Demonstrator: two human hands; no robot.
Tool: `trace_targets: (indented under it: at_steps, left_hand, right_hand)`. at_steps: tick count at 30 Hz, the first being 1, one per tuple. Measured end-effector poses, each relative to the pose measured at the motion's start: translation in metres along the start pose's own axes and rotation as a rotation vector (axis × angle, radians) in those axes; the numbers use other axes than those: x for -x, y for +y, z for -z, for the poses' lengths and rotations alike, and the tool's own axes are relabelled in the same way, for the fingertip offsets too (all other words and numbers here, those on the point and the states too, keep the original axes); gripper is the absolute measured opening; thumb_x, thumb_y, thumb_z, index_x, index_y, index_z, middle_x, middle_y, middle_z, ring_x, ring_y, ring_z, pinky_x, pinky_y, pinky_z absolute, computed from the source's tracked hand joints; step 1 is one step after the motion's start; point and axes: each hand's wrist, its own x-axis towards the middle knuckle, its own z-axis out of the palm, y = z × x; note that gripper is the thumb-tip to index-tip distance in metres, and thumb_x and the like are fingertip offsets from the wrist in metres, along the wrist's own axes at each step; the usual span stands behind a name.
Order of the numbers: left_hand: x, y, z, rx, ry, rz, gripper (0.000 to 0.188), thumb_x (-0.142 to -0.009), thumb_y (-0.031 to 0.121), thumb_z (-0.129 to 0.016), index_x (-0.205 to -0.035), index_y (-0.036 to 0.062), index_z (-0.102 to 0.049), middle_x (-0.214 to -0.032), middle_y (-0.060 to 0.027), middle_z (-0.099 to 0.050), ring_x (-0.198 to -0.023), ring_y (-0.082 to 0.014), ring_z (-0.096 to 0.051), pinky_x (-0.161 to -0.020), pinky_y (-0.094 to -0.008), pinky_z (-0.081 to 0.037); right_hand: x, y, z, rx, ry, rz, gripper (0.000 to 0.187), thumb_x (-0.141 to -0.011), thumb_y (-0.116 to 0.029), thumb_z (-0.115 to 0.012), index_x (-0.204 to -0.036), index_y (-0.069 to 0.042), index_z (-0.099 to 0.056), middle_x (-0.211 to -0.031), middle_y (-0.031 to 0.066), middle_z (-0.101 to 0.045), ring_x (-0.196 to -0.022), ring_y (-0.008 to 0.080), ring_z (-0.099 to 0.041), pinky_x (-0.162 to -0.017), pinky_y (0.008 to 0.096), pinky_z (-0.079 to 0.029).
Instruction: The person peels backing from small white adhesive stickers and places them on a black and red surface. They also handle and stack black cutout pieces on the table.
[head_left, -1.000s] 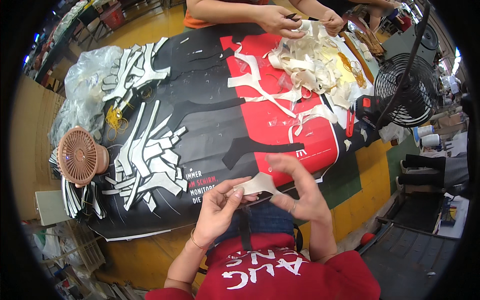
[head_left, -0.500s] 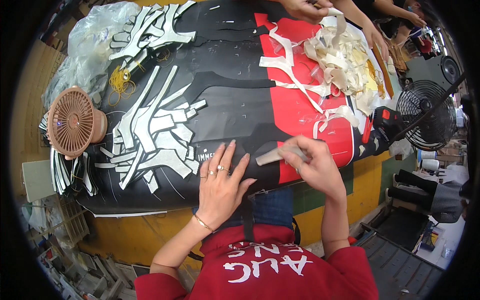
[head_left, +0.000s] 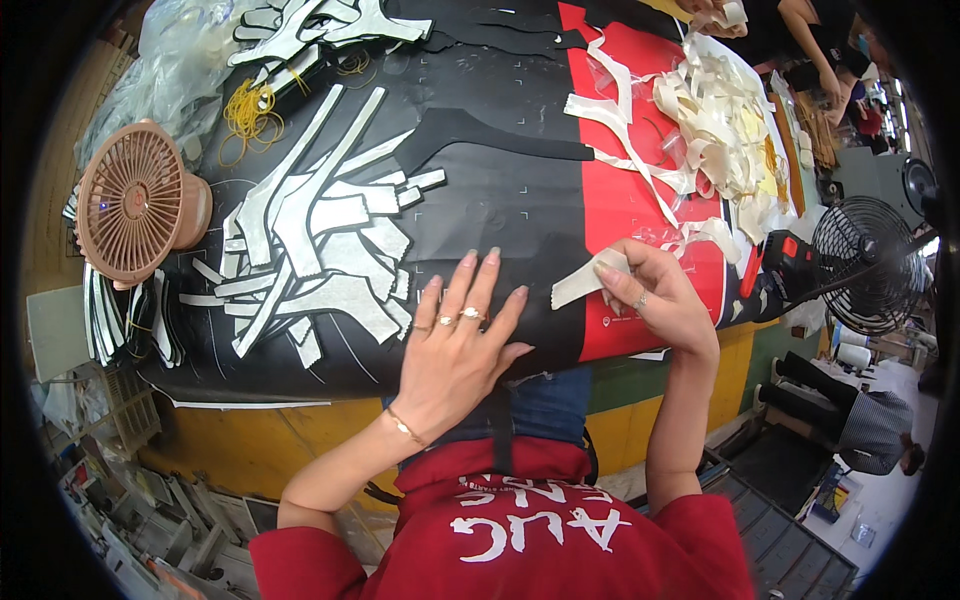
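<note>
On black sheet [head_left: 520,215], left hand [head_left: 455,350] lies flat, splayed; right hand [head_left: 655,300] seemingly pinches white strip [head_left: 585,280].

Two fans are seen: a brown one [head_left: 135,215] at the table's [head_left: 500,215] left edge, a black one [head_left: 868,262] beyond its right edge.
</note>
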Motion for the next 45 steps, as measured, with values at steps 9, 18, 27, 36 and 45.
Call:
trace_targets:
  at_steps: [9,18,27,36,45]
  left_hand:
    - [0.039,-0.015,0.018,-0.133,0.043,0.046,0.050,-0.087,0.044,-0.068,-0.134,0.0249,-0.063,-0.150,-0.0126,-0.045,-0.141,-0.0296,-0.038,-0.119,-0.0487,-0.011]
    - [0.036,-0.013,0.008,-0.100,0.043,0.041,0.051,-0.085,0.044,-0.070,-0.130,0.0203,-0.063,-0.148,-0.0133,-0.047,-0.139,-0.0293,-0.042,-0.119,-0.0528,-0.013]
    - [0.037,-0.012,0.010,-0.069,0.035,0.051,0.049,-0.085,0.040,-0.072,-0.130,0.0209,-0.064,-0.149,-0.0126,-0.047,-0.141,-0.0292,-0.039,-0.120,-0.0509,-0.007]
    - [0.031,-0.010,0.010,-0.062,0.083,0.049,0.051,-0.084,0.042,-0.072,-0.128,0.0162,-0.064,-0.148,-0.0142,-0.047,-0.140,-0.0296,-0.041,-0.119,-0.0544,-0.009]
    - [0.024,-0.009,0.009,-0.077,0.041,0.053,0.050,-0.086,0.043,-0.070,-0.126,0.0145,-0.065,-0.148,-0.0152,-0.047,-0.140,-0.0308,-0.040,-0.119,-0.0557,-0.011]
  right_hand:
    - [-0.029,-0.011,-0.036,0.368,-0.073,0.141,0.029,-0.097,-0.024,-0.064,-0.098,0.005,-0.066,-0.077,0.0021,-0.062,-0.071,0.0097,-0.053,-0.065,0.0283,-0.045]
    - [-0.041,-0.020,-0.038,0.466,-0.090,0.069,0.035,-0.097,-0.028,-0.064,-0.097,0.007,-0.066,-0.073,0.0081,-0.062,-0.071,0.0129,-0.054,-0.065,0.0320,-0.045]
    - [-0.040,-0.017,-0.042,0.519,-0.034,0.064,0.033,-0.096,-0.025,-0.063,-0.099,0.007,-0.067,-0.077,0.0148,-0.067,-0.072,0.0178,-0.060,-0.068,0.0339,-0.048]
    - [-0.040,-0.015,-0.045,0.571,-0.017,0.100,0.032,-0.096,-0.023,-0.062,-0.101,0.008,-0.067,-0.083,0.0218,-0.069,-0.075,0.0277,-0.067,-0.071,0.0369,-0.050]
    - [-0.036,-0.014,-0.051,0.614,0.053,0.125,0.027,-0.094,-0.020,-0.064,-0.100,0.007,-0.065,-0.081,0.0217,-0.067,-0.075,0.0323,-0.067,-0.070,0.0386,-0.050]
